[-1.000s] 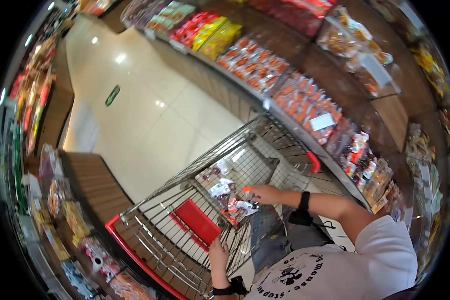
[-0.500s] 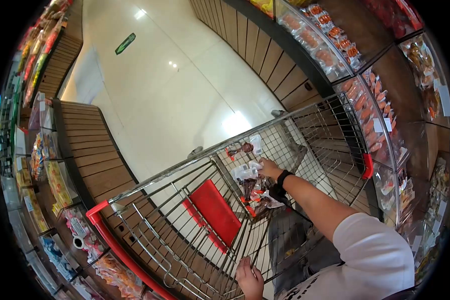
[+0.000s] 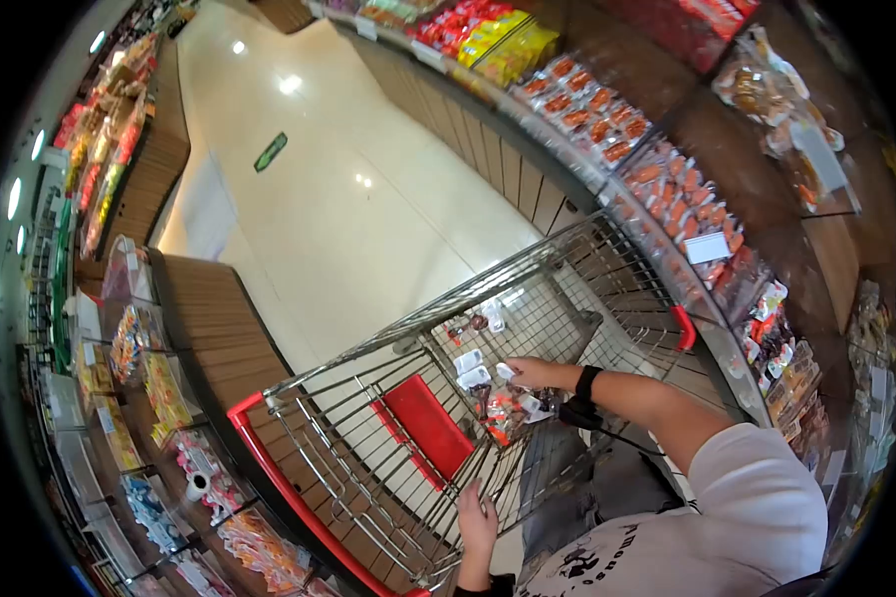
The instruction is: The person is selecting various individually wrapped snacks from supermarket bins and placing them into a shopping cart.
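My right hand (image 3: 534, 373), with a black band at the wrist, reaches over the side of the wire shopping cart (image 3: 423, 323). Its fingers pinch the white end of a small packet (image 3: 507, 370). Beside it, clear packs of dark and reddish food (image 3: 503, 418) with white ends lie in the basket, and another dark-brown pack (image 3: 479, 322) sits farther off. My left hand (image 3: 477, 517) is empty, fingers stretched and thumb apart, near the cart's near side by the red seat flap (image 3: 428, 426).
Shelves with orange-red packaged snacks (image 3: 679, 204) run close along the right, yellow bags (image 3: 508, 48) beyond them. On the left, wood-panelled displays (image 3: 214, 338) hold colourful packets. The cart's red handle (image 3: 299, 517) is at lower left; pale tiled floor (image 3: 338, 199) stretches ahead.
The view has tilted up, showing more shelving. My right hand has drawn slightly back from the packs with the white-ended packet. My left hand has risen a little, its forearm showing more.
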Tool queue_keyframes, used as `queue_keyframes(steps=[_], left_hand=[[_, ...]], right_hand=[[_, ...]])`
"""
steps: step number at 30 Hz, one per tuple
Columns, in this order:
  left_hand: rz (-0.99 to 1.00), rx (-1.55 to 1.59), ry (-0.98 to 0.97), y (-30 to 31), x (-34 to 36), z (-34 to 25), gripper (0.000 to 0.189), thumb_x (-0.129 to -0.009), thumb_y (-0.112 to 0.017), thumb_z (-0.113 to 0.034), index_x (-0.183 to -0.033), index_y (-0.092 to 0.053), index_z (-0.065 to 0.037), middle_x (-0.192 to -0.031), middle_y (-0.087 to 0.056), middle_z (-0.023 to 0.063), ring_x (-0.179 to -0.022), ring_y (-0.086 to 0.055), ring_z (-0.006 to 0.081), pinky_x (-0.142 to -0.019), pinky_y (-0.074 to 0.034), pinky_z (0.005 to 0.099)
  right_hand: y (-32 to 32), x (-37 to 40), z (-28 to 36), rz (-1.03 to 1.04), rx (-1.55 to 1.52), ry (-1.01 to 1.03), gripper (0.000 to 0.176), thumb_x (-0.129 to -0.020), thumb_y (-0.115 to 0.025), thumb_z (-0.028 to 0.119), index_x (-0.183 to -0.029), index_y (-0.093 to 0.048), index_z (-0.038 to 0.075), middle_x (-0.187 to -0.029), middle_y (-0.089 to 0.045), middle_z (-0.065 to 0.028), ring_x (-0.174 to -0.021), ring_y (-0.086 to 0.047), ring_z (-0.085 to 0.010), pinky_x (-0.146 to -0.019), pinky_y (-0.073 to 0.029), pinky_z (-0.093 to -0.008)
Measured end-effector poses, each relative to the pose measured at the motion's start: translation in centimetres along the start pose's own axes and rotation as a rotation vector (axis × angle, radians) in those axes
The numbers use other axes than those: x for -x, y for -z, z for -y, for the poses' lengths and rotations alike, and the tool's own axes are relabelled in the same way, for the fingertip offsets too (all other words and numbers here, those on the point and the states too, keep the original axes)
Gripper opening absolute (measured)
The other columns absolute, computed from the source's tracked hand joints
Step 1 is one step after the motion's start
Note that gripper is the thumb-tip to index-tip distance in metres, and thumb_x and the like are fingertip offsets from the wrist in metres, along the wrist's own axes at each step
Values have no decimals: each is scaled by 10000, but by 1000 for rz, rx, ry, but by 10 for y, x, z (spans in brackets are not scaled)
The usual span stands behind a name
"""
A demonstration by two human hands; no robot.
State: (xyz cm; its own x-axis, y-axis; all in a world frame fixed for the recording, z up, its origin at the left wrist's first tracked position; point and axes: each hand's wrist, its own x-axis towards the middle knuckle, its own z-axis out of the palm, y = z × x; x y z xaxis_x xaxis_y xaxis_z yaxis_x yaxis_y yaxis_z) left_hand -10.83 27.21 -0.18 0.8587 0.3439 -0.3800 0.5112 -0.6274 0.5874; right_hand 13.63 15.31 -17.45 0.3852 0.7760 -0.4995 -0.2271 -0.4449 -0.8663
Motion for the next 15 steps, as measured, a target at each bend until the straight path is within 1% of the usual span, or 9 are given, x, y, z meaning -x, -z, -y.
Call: queue_keyframes(steps=[3, 5, 7, 8, 10, 11, 12, 13, 15], left_hand=[[-130, -119, -276, 19, -43, -61, 501, -699, -520, -65, -1147, -314, 24, -1095, -406, 214, -987, -392, 358, -848, -323, 370], [-202, -151, -381, 27, -67, -109, 624, -687, -581, -114, -1189, -241, 29, -1121, -381, 225, -989, -409, 335, -836, -338, 347], [139, 323, -288, 25, -80, -153, 676, -678, -626, -167, -1187, -226, 24, -1042, -445, 202, -907, -467, 275, -763, -381, 330], [359, 502, -192, 15, -86, -158, 535, -689, -629, -147, -1111, -345, 19, -883, -521, 100, -719, -493, 149, -619, -406, 257], [433, 651, -164, 15, -74, -209, 413, -701, -614, -110, -1040, -411, 8, -799, -522, 33, -634, -452, 81, -554, -377, 207], [475, 720, -144, 18, -61, -237, 352, -706, -606, -91, -1005, -445, 3, -757, -522, -1, -592, -432, 47, -522, -362, 183], [444, 782, -146, 22, -44, -262, 253, -711, -586, -36, -942, -489, -1, -739, -503, -42, -562, -391, -1, -490, -321, 140], [478, 826, -147, 29, -27, -285, 303, -709, -576, -14, -990, -463, 6, -804, -523, -6, -638, -462, 32, -558, -378, 163], [492, 975, -374, 16, -7, -309, 347, -711, -563, 4, -1032, -433, 19, -917, -521, 41, -778, -508, 84, -673, -413, 201]], right_hand=[[20, 47, 46, 23, -39, 377, 151, -730, -477, 87, -805, -361, 25, -672, -352, -9, -613, -354, -92, -532, -336, -262], [36, 99, 100, 136, -162, 359, 137, -760, -485, 55, -822, -363, 40, -729, -364, 7, -662, -362, -57, -548, -338, -238], [49, 156, 140, 148, -344, 252, 184, -749, -512, 34, -857, -364, 38, -764, -390, 2, -712, -401, -62, -591, -361, -230], [52, 184, 159, 59, -364, 376, 207, -741, -521, 24, -877, -365, 37, -779, -399, -3, -736, -411, -67, -621, -365, -227], [62, 238, 186, -123, -388, 623, 259, -726, -537, 4, -918, -367, 34, -810, -415, -11, -785, -430, -77, -679, -375, -220], [70, 268, 198, -193, -410, 638, 339, -722, -549, 6, -1012, -373, 27, -851, -429, -25, -841, -433, -84, -757, -362, -213], [79, 300, 206, -200, -473, 609, 360, -721, -550, 3, -1038, -379, 26, -863, -433, -30, -849, -429, -83, -762, -360, -214], [88, 329, 214, -205, -538, 586, 382, -720, -551, 1, -1063, -386, 24, -874, -437, -34, -858, -426, -83, -767, -357, -215], [95, 376, 226, -236, -497, 734, 368, -718, -541, -6, -1061, -411, 28, -862, -437, -33, -833, -431, -89, -771, -365, -221]])
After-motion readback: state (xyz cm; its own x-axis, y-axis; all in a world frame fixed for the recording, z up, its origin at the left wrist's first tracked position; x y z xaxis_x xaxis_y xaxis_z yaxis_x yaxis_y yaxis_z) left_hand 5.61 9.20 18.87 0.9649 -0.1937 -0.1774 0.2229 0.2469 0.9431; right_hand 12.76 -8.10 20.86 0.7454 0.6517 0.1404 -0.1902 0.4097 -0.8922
